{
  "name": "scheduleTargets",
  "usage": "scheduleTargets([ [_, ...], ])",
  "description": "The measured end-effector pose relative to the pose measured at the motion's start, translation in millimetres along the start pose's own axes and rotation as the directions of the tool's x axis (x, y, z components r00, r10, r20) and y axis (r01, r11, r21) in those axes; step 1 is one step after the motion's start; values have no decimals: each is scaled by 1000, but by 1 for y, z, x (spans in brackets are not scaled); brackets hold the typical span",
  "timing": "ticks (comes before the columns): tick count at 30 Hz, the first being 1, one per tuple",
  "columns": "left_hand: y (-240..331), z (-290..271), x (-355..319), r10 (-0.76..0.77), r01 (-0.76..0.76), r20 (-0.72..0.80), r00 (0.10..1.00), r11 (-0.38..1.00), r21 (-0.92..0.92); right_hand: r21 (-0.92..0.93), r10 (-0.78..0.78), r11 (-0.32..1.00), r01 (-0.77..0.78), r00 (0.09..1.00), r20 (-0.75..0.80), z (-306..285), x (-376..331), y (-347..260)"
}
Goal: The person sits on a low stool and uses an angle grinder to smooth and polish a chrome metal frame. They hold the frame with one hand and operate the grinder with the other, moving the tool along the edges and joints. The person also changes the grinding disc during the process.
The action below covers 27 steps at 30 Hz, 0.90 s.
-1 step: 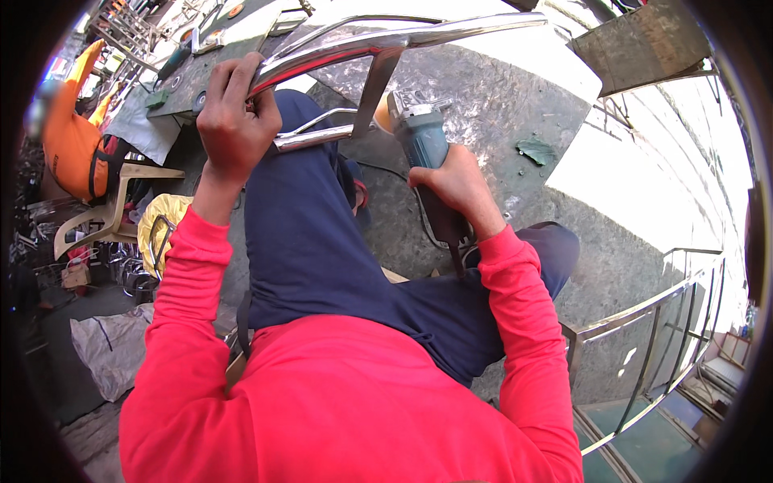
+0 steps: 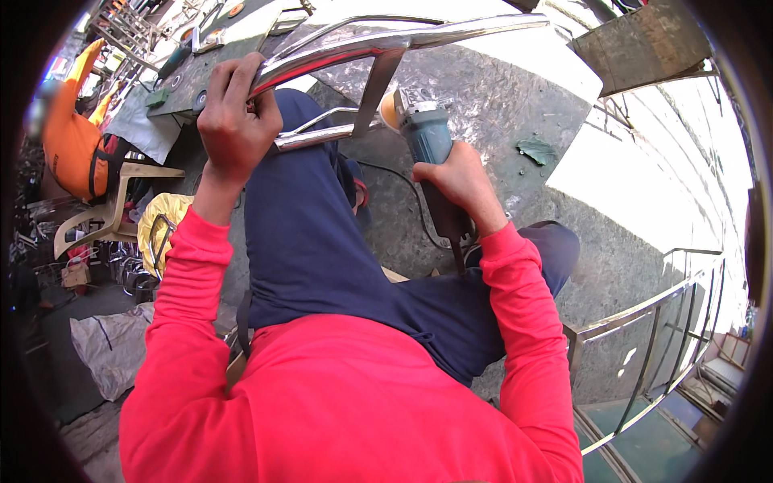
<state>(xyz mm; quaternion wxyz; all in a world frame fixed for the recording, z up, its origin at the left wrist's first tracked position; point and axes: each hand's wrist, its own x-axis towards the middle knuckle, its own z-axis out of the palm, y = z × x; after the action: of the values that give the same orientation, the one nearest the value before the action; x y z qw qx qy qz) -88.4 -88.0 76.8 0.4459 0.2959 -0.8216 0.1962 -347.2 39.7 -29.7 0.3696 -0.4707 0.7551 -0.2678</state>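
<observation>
Open concrete floor (image 2: 483, 105) is left at one o'clock of the angle grinder (image 2: 423, 133). Passage at twelve is barred by the steel frame (image 2: 378, 44); nine o'clock is crowded by a plastic chair (image 2: 105, 213), four o'clock by a railing (image 2: 644, 322).

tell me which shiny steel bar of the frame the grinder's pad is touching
The short upright bar joining the long top rail to the lower rail. The grinder in the right hand meets it; the left hand grips the top rail.

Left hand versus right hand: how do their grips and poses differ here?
The left hand wraps over the shiny metal frame, knuckles up, arm stretched forward. The right hand grips the blue angle grinder around its body, held lower and nearer the knee. Both are bare, closed tight, in red sleeves.
</observation>
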Motion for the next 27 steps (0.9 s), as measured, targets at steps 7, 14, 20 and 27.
scheduleTargets([
  [7, 7, -4, -1, -33, 34, 20, 999, 999, -30, -6, -17, 1000, 16, 998, -54, -6, 5, 0],
  [14, 4, -5, -6, 94, -94, -31, 995, 996, 1, 15, -12, 1000, 12, 1000, -9, 0, 6, -9],
  [20, 4, -3, -2, 100, -100, -44, 994, 995, 10, 2, -18, 1000, 18, 1000, -15, -8, 9, -6],
  [27, 5, -6, -5, 136, -135, -50, 989, 991, 7, 6, -7, 1000, 7, 1000, -15, -5, 10, -5],
])
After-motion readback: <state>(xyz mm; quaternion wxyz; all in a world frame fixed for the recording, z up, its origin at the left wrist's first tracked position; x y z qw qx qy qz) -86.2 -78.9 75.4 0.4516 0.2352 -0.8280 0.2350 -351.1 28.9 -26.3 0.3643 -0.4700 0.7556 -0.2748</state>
